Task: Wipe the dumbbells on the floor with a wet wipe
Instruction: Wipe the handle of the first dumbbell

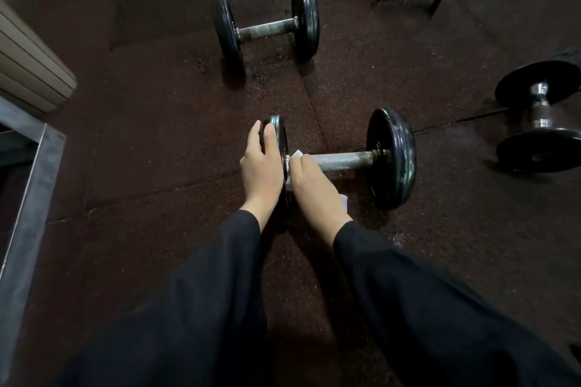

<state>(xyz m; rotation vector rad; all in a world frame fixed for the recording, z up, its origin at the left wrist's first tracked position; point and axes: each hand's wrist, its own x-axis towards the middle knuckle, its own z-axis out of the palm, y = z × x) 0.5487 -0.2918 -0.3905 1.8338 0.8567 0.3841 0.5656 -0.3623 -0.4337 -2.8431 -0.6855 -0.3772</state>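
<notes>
Steadying the near dumbbell (345, 160) comes first: our left hand (261, 166) cups its left plate (279, 141), fingers curled over the rim, so it should not roll on the floor (157, 135). Our right hand (314, 185) is closed around the wipe (296, 154), pressed on the bar (342, 161) right beside that plate. We judge it best to draw the wipe along the knurled bar toward the far plate, turning the dumbbell as we go. Three more dumbbells lie beyond it.
</notes>
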